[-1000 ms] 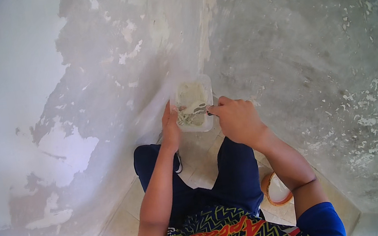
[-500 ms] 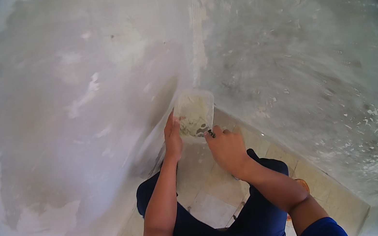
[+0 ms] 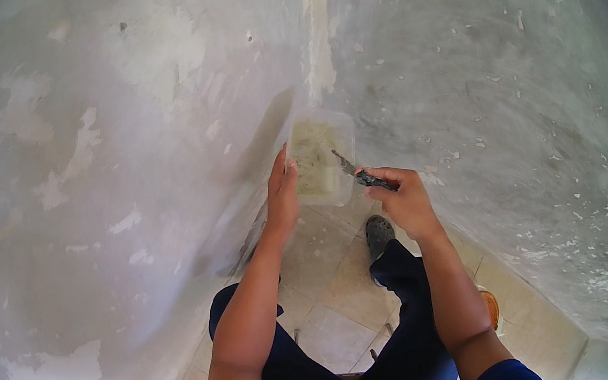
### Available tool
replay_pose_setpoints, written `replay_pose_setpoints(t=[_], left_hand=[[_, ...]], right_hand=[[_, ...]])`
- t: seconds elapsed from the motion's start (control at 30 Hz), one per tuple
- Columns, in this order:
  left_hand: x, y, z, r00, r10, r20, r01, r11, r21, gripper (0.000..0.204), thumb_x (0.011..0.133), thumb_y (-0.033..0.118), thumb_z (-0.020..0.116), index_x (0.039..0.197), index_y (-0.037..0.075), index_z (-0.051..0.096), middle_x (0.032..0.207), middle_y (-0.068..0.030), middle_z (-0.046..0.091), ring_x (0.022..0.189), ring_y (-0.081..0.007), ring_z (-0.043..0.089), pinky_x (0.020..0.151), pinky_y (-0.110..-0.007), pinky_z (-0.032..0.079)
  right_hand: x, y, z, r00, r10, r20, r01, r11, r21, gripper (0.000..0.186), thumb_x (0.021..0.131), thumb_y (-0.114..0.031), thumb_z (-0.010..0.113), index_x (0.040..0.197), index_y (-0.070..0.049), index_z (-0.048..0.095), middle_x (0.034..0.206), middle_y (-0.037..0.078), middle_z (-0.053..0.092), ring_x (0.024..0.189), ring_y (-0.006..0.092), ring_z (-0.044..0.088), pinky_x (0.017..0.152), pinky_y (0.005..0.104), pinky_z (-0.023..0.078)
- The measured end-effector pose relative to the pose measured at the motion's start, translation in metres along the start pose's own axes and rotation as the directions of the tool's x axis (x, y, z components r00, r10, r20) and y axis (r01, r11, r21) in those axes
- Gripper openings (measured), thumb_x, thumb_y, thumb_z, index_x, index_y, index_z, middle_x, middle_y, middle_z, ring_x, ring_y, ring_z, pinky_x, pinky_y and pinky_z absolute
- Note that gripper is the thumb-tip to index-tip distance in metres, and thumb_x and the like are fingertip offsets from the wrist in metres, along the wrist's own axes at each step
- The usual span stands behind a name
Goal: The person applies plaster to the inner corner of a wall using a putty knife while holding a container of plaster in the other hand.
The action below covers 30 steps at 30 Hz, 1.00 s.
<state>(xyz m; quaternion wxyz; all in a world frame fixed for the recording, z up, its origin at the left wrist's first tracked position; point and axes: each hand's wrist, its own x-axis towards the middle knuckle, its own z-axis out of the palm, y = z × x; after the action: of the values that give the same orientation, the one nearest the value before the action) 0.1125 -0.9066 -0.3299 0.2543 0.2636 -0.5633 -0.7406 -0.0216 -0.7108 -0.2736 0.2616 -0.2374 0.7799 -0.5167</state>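
Note:
My left hand (image 3: 284, 195) is closed on the side of a clear plastic tub (image 3: 341, 125), which is tilted so its inside faces me. Pale greenish putty (image 3: 313, 159) coats the bottom and sides of the tub. In my right hand (image 3: 405, 202) is the dark handle of a small putty knife (image 3: 375, 179). Its narrow, smeared blade points up and left, over the tub's right side. Whether the blade touches the putty I cannot tell.
Two patchy, skim-coated walls meet in a corner ahead: a left wall (image 3: 131, 239) and a greyer right wall (image 3: 498, 121). Below lies a tiled floor (image 3: 341, 334). My dark shoe (image 3: 379, 235) stands under the tub, and an orange object (image 3: 491, 309) is beside my right leg.
The tub has moved up and slightly right in the view. My right hand has drawn back to the right, bringing the knife's blade into sight above the putty.

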Motion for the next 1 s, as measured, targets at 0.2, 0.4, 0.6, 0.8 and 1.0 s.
replay_pose_setpoints(t=[0.2, 0.4, 0.6, 0.8, 1.0], left_hand=[[-0.008, -0.003, 0.006, 0.999, -0.005, -0.034, 0.008, 0.996, 0.094, 0.054, 0.113, 0.029, 0.048, 0.161, 0.005, 0.042, 0.159, -0.0107, 0.05, 0.147, -0.0214, 0.044, 0.122, -0.035, 0.03], [-0.014, 0.001, 0.005, 1.0, 0.015, -0.019, -0.014, 0.998, 0.056, 0.052, 0.113, 0.029, 0.049, 0.159, 0.003, 0.045, 0.154, -0.0124, 0.055, 0.141, -0.0208, 0.049, 0.119, -0.034, 0.034], [-0.017, -0.007, -0.01, 0.996, -0.087, -0.02, 0.089, 0.991, 0.104, 0.053, 0.113, 0.03, 0.049, 0.158, 0.002, 0.045, 0.153, -0.0125, 0.056, 0.141, -0.02, 0.048, 0.119, -0.033, 0.034], [-0.006, -0.003, -0.019, 0.998, -0.06, 0.003, 0.059, 0.988, 0.141, 0.054, 0.113, 0.029, 0.048, 0.16, 0.003, 0.042, 0.159, -0.0122, 0.05, 0.146, -0.0209, 0.045, 0.12, -0.033, 0.032], [-0.008, 0.001, -0.018, 0.998, -0.056, 0.015, 0.055, 0.998, 0.028, 0.056, 0.113, 0.03, 0.047, 0.161, 0.003, 0.04, 0.162, -0.0125, 0.047, 0.148, -0.021, 0.042, 0.122, -0.034, 0.029]], right_hand=[[-0.011, -0.006, 0.018, 0.906, -0.407, -0.116, 0.32, 0.838, -0.442, 0.043, 0.081, -0.006, 0.071, 0.124, -0.006, 0.075, 0.1, 0.015, 0.074, 0.082, 0.0333, 0.074, 0.073, 0.04, 0.058], [-0.015, -0.011, 0.06, 0.93, -0.357, 0.084, 0.286, 0.564, -0.774, 0.048, 0.083, -0.007, 0.067, 0.13, -0.016, 0.072, 0.103, 0.012, 0.068, 0.079, 0.0336, 0.075, 0.068, 0.0472, 0.06], [-0.034, -0.037, 0.044, 0.941, -0.252, 0.226, 0.332, 0.564, -0.756, 0.046, 0.081, -0.005, 0.066, 0.126, -0.01, 0.073, 0.102, 0.014, 0.069, 0.078, 0.0349, 0.074, 0.068, 0.046, 0.059], [-0.006, -0.012, 0.006, 0.985, -0.083, 0.152, 0.113, 0.973, -0.199, 0.04, 0.085, -0.006, 0.068, 0.123, 0.002, 0.072, 0.084, 0.014, 0.075, 0.059, 0.0209, 0.065, 0.056, 0.0356, 0.051], [0.01, -0.023, 0.014, 0.916, 0.257, 0.308, -0.358, 0.869, 0.34, 0.028, 0.095, -0.012, 0.067, 0.114, 0.007, 0.073, 0.077, 0.006, 0.07, 0.051, 0.0078, 0.047, 0.048, 0.0264, 0.037]])
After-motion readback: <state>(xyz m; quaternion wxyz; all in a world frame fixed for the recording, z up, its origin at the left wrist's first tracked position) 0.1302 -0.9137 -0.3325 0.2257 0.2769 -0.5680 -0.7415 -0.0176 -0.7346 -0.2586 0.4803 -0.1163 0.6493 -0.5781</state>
